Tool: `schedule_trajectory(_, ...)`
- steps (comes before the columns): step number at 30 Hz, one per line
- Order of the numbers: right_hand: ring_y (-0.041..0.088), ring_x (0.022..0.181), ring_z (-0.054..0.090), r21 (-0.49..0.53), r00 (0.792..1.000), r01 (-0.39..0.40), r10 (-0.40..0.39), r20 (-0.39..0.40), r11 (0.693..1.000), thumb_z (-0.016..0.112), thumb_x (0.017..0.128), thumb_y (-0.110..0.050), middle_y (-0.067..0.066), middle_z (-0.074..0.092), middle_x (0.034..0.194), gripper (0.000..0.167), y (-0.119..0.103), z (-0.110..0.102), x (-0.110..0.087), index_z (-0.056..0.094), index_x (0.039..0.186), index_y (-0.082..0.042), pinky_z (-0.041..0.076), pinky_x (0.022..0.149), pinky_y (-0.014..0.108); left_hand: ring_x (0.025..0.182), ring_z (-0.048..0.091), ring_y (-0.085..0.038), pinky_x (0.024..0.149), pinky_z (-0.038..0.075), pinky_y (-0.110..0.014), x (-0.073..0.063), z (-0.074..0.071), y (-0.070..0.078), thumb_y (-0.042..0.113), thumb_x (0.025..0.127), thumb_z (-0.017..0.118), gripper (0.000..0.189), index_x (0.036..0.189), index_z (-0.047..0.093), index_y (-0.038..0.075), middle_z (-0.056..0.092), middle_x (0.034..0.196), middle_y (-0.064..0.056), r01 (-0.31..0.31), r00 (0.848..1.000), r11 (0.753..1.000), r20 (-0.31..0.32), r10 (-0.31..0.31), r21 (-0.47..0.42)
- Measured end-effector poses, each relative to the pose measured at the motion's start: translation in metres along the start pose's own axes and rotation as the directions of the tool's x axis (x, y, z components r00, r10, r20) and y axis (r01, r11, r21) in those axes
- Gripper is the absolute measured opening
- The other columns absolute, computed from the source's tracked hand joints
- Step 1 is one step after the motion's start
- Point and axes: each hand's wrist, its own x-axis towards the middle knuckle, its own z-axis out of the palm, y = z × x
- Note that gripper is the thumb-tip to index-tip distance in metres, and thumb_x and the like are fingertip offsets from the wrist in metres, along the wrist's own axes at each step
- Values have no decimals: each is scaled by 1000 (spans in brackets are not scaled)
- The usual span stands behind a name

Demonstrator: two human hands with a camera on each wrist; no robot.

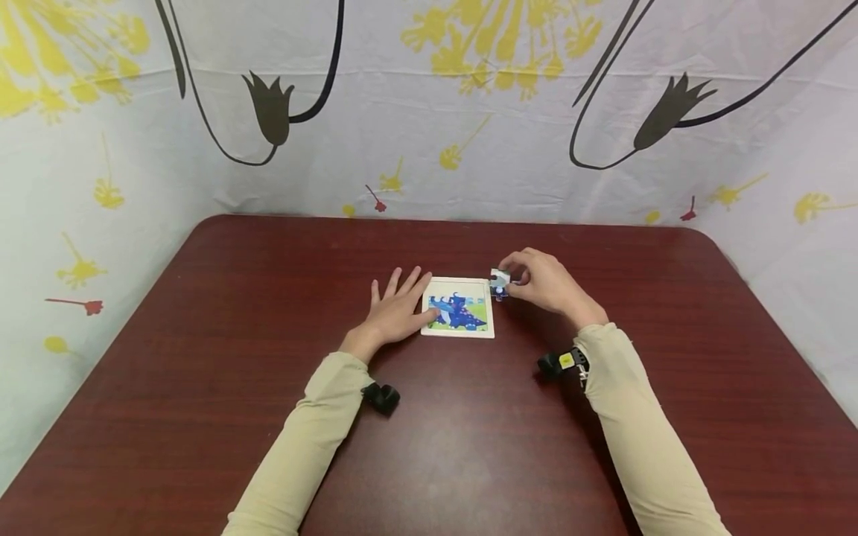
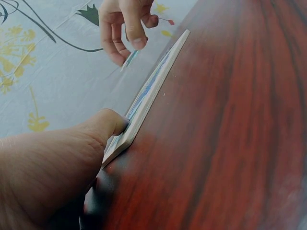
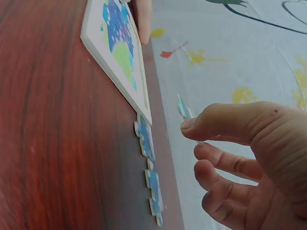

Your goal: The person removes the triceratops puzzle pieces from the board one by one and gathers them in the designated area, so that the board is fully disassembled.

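A square puzzle board (image 1: pixel 459 335) with a pale rim lies on the table, with blue and green dinosaur picture pieces inside it. The upper strip of its tray shows bare. My left hand (image 1: pixel 395 309) rests at the board's left side, fingers spread, the thumb over the rim onto the picture. Just off the board's right edge, my right hand (image 1: pixel 546 283) pinches a small puzzle piece (image 3: pixel 183 108) between thumb and fingers, raised above the table. Beneath it, loose blue puzzle pieces (image 3: pixel 145 136) lie flat along the board's edge.
The dark red wooden table (image 1: pixel 456 454) has rounded far corners. A white cloth (image 1: pixel 375 126) with yellow flowers and dark stems hangs behind and at both sides. Black wrist devices (image 1: pixel 382 399) sit by both long sleeves.
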Motion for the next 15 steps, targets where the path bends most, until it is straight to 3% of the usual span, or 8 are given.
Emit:
schedule_trajectory(8,24,79,56,-4,1000,-31,31,3,1000,67,80,-6,13,61,96,31,11,-15,-4,63,109,1,46,70,39,140,-5,-30,104,-9,-59,0,1,-1,53,91,45,75,151,15,22,7,155,-1,5,1000,1000,-1,-5,0)
schedule_trajectory(15,24,77,55,-10,996,-88,88,-14,996,68,79,-6,13,60,92,29,30,-29,-21,63,107,-1,44,68,39,140,-4,-30,104,-8,-60,1,0,0,54,91,46,75,151,15,21,8,155,-2,-1,1000,1000,-6,1,1)
